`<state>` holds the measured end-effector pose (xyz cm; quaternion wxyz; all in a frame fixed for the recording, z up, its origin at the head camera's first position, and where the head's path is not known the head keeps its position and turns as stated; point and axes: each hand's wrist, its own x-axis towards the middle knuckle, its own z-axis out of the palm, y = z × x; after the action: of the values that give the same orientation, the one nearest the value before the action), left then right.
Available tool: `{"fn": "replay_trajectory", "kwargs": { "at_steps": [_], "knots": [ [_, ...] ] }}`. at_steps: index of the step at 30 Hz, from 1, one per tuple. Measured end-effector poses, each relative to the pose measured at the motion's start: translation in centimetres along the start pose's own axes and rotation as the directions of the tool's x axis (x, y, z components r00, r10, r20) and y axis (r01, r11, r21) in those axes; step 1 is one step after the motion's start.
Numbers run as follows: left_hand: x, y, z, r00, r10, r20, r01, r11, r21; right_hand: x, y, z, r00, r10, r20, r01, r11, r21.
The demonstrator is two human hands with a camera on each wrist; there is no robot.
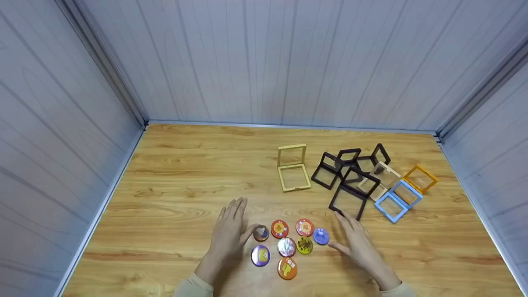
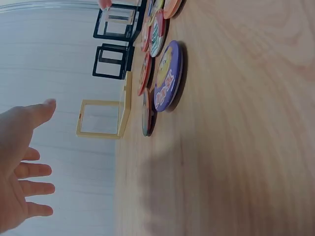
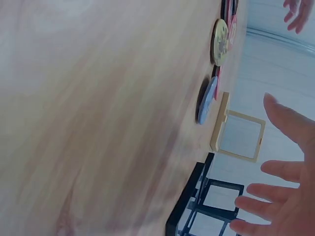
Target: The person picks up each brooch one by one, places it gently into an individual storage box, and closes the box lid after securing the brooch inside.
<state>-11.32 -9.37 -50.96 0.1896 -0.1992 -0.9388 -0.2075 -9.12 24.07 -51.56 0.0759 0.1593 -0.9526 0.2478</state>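
Note:
Several round badges lie in a loose group between the two hands. My left hand [image 1: 227, 231] is held with fingers extended at the group's left side, its thumb right by a small dark badge [image 1: 260, 233]; a purple badge [image 2: 168, 76] lies below that one. At the right side my right hand [image 1: 355, 239] has its fingers spread, thumb tip close to a blue-violet badge [image 1: 321, 236]. Between them are two red badges, a silvery pink badge [image 1: 286, 247], a yellow badge [image 1: 305, 245] and an orange badge [image 1: 287, 268]. Neither hand holds anything.
Behind the badges a pale yellow hinged frame [image 1: 295, 178] stands open. Black hinged frames [image 1: 350, 202] crowd together at the right, near my right fingertips. Beside them are a cream frame [image 1: 387, 174], a light blue frame [image 1: 391, 208] and an orange frame [image 1: 420, 179]. Panel walls enclose the wooden table.

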Motion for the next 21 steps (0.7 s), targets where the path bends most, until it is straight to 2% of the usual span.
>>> {"fn": "replay_trajectory", "kwargs": {
  "at_steps": [4, 8, 17, 21],
  "knots": [
    [1.0, -0.2, 0.1, 0.998, 0.025, -0.048, -0.027, 0.999, -0.030, 0.4, 0.0, 0.4, 0.999, -0.041, -0.007, 0.041, 0.999, 0.005],
    [2.0, -0.3, 0.3, 0.997, 0.032, -0.070, -0.037, 0.997, -0.071, 0.7, 0.2, 0.8, 0.997, -0.075, 0.000, 0.075, 0.997, 0.005],
    [4.9, -0.8, 1.1, 0.998, 0.016, -0.056, -0.023, 0.991, -0.128, 1.2, 0.4, 1.4, 0.991, -0.100, 0.087, 0.099, 0.995, 0.017],
    [6.4, -0.9, 1.6, 0.998, -0.008, -0.064, -0.001, 0.989, -0.145, 1.5, 0.5, 1.6, 0.985, -0.143, 0.099, 0.144, 0.990, -0.002]
  ]
}}
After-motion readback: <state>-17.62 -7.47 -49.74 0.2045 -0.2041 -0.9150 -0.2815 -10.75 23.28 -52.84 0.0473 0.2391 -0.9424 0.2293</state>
